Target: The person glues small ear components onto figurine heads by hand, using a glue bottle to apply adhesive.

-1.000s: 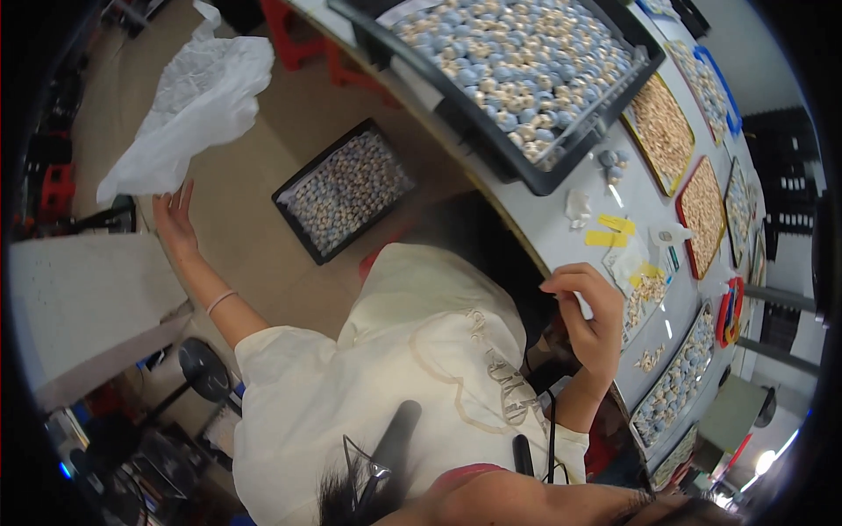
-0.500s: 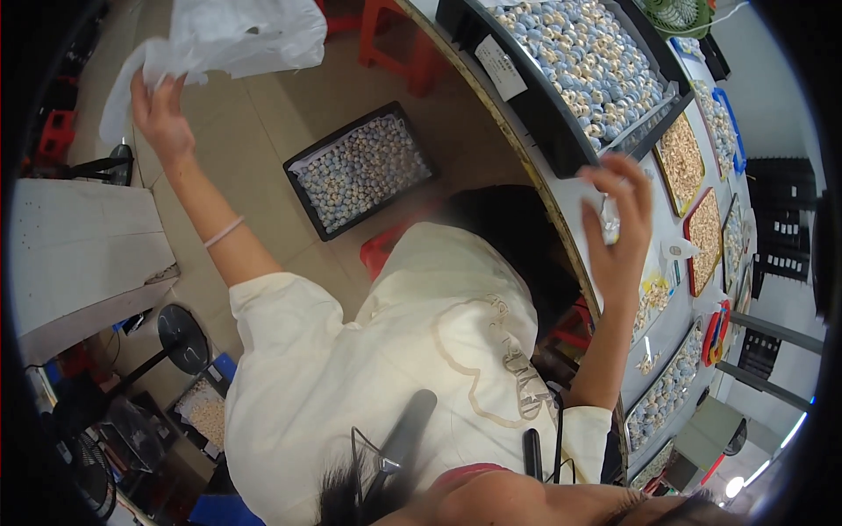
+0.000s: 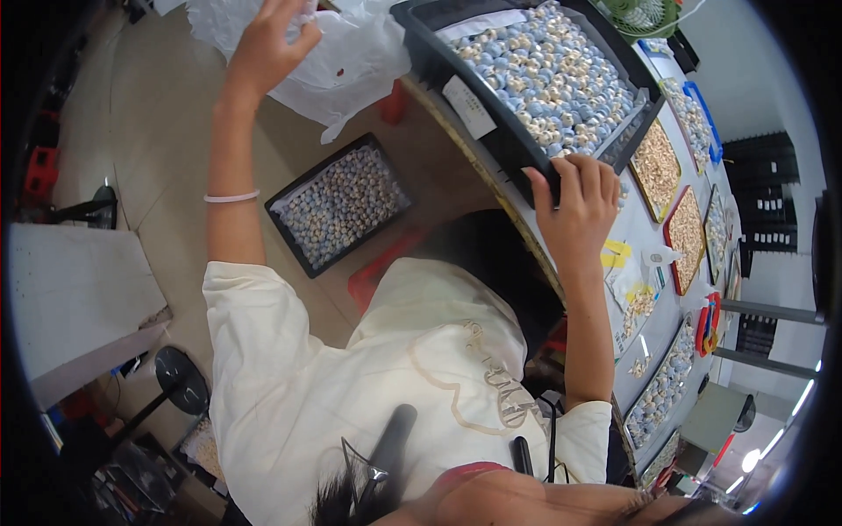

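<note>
My left hand (image 3: 270, 48), at the top edge of the view, has its fingers closed on a crumpled white plastic bag (image 3: 355, 74). The bag hangs beside the near left corner of a deep black tray (image 3: 509, 131) on the table. Many small round blue and cream pieces (image 3: 557, 74) fill this tray. At the tray's near right corner my right hand (image 3: 579, 197) grips the rim, fingers over the top and thumb on the outer side. A white paper label (image 3: 468, 107) is on the tray's near wall.
Another black tray of similar pieces (image 3: 338, 206) sits low on the left, by a red stool (image 3: 373, 272). Along the table (image 3: 526, 215) are shallow trays of beige bits (image 3: 687, 237), a white bottle (image 3: 658, 255) and a green fan (image 3: 645, 16). A white cabinet (image 3: 79, 289) stands at left.
My left hand has swung right with the plastic bag, bringing it beside the tray on the table. My right hand, raised and loose before, has come down onto the tray's corner.
</note>
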A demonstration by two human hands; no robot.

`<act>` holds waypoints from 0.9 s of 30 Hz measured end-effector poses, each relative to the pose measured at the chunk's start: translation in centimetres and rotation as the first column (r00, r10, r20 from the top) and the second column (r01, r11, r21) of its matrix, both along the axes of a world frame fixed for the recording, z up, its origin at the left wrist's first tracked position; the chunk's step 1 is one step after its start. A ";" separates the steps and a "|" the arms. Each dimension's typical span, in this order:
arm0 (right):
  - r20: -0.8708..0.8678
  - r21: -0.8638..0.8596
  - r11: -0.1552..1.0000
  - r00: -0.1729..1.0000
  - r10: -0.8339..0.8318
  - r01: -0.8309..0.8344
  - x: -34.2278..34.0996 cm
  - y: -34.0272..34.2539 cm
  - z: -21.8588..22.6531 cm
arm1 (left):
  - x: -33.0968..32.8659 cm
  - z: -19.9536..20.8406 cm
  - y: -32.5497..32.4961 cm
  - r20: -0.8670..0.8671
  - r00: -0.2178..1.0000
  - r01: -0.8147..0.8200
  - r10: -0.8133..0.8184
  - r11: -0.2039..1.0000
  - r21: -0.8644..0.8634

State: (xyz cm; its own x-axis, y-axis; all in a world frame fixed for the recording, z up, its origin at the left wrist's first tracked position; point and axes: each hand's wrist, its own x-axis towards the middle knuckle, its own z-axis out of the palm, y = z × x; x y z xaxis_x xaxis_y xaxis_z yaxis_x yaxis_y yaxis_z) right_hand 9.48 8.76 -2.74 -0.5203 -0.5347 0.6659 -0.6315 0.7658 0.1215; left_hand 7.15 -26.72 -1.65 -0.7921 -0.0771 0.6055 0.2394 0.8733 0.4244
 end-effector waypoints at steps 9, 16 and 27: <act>0.069 -0.053 0.998 0.996 0.047 -0.044 -0.1 0.6 0.6 | -9.1 -5.9 0.7 -0.035 0.997 0.076 -0.072 0.984 0.159; 0.199 -0.332 0.930 0.953 0.229 -0.154 1.0 1.9 3.6 | -0.9 5.5 2.3 -0.428 0.876 -0.217 0.224 0.974 0.064; 0.248 -0.876 0.415 0.508 0.825 -0.245 5.2 2.4 5.2 | 5.9 8.9 19.0 -0.422 0.740 0.384 -0.523 0.845 -0.373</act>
State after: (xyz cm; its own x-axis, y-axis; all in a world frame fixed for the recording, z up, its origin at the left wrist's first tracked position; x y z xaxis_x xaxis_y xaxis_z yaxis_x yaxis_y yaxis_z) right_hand 14.64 11.18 2.48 -0.6829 -0.3954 0.6143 -0.6090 -0.1564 -0.7776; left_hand 13.05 -7.75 7.26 -0.2818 0.4185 0.8634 0.7464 0.6610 -0.0767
